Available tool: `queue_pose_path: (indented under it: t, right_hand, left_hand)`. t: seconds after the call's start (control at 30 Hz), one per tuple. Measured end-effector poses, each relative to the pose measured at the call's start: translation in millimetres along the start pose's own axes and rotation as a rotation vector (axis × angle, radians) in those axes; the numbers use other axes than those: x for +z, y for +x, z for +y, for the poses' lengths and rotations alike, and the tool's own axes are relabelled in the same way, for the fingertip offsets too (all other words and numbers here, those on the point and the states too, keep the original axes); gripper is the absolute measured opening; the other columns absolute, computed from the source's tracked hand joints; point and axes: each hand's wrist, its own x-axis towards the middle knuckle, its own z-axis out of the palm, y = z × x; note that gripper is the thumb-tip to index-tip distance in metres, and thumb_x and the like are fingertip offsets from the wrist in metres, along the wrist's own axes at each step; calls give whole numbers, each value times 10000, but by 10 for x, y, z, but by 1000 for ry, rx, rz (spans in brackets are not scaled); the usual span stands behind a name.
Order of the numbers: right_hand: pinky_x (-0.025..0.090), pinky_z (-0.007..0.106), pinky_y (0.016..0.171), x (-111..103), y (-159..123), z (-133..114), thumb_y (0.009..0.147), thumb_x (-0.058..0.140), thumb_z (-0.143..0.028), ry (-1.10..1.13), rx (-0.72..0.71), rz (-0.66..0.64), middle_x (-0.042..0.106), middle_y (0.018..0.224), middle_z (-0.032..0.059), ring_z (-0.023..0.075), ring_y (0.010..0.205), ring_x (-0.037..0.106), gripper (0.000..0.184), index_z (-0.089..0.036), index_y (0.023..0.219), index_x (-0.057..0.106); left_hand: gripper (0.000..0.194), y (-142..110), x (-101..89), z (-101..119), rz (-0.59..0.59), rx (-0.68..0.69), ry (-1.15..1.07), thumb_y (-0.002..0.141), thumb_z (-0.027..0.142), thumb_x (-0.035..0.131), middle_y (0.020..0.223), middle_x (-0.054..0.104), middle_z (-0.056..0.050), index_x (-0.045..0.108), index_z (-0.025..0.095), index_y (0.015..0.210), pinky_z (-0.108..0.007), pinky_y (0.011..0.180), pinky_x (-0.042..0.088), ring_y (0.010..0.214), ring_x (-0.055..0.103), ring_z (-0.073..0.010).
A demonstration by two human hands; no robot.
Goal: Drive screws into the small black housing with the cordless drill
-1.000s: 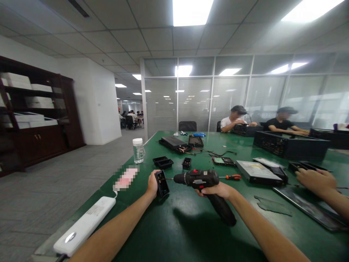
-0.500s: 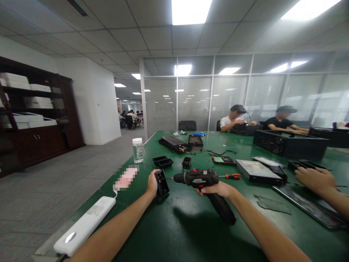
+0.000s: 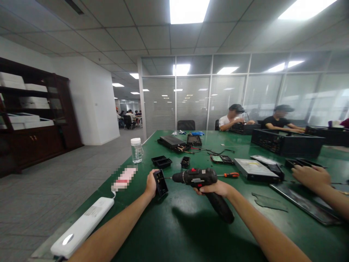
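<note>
My left hand holds a small black plastic tray part upright on its edge on the green table. In my right hand is a black cordless drill with a red switch, lying level. Its bit points left into the open face of the black part. Another person's hand rests on the table at the right, near a flat dark panel.
A white power bank lies by the table's left edge beside a pink blurred item. Farther back stand a clear bottle, small black trays, an orange-handled screwdriver, a disc drive and black chassis. Two people sit at the far end.
My view has shifted slightly, so everything sits a little lower and to the left. My hands, the black part and the drill keep the same pose.
</note>
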Motion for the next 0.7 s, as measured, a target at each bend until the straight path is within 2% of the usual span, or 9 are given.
queue_pose_path:
  t: [0.2, 0.33, 0.7]
  right_hand:
    - [416, 283, 731, 7, 7, -44, 734, 677, -391, -5, -18, -22, 555, 764, 41, 139, 732, 509, 334, -88, 852, 602]
    - [408, 272, 716, 8, 10, -57, 742, 667, -391, -26, -24, -37, 548, 765, 38, 137, 731, 500, 328, -91, 854, 595]
    - [412, 277, 722, 7, 0, -25, 741, 670, -376, -13, -6, -7, 555, 771, 41, 139, 729, 508, 326, -86, 873, 601]
  left_hand:
    - [367, -14, 1, 15, 0, -18, -14, 687, 495, 493, 633, 588, 0, 647, 178, 790, -277, 557, 433, 573, 545, -159]
    - [373, -13, -4, 14, 5, 23, -8, 698, 499, 486, 652, 598, -6, 647, 173, 781, -276, 578, 437, 597, 552, -159]
    - [389, -25, 1, 29, 1, 5, -1, 703, 512, 480, 650, 595, -12, 644, 168, 782, -282, 576, 440, 593, 552, -164]
